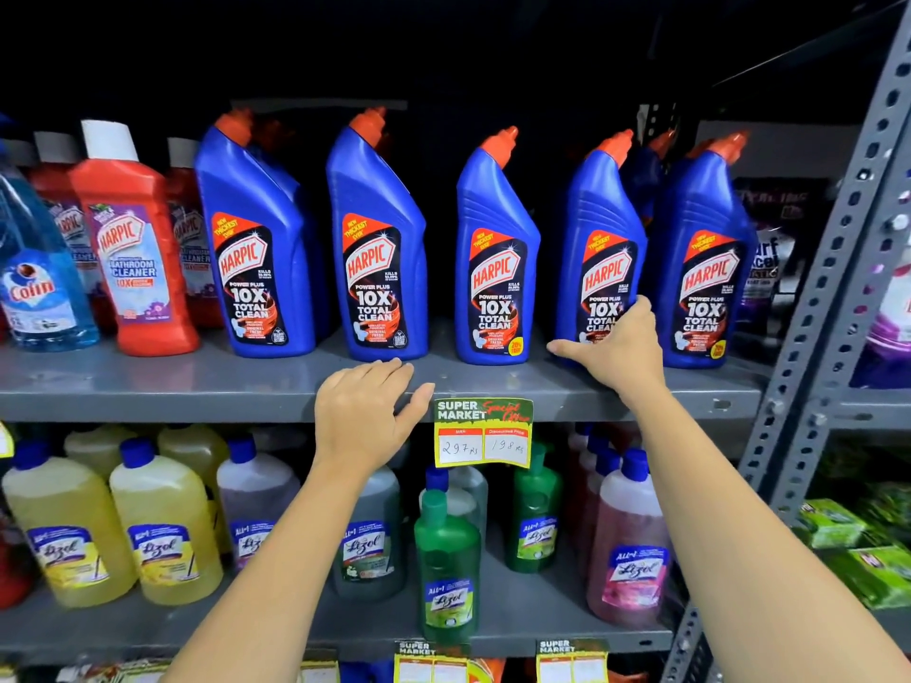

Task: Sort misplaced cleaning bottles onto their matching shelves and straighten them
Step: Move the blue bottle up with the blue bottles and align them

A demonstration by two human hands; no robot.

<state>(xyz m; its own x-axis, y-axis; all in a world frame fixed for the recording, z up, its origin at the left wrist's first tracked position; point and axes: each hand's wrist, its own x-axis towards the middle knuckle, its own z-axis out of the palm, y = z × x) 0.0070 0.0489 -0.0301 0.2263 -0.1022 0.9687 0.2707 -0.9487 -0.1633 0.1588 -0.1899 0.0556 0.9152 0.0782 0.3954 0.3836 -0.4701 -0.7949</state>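
Observation:
Several blue Harpic bottles with orange caps stand upright in a row on the grey upper shelf. My right hand is wrapped around the base of the fourth blue Harpic bottle, thumb out to the left. My left hand lies flat on the shelf's front edge, fingers together, just below the second blue Harpic bottle and holding nothing. Red Harpic bathroom cleaner bottles and a light blue Colin bottle stand at the left end of the same shelf.
The lower shelf holds Lizol bottles: yellow at left, green in the middle, pink at right. A yellow price tag hangs from the upper shelf edge. A perforated grey upright bounds the right side, with green packets beyond it.

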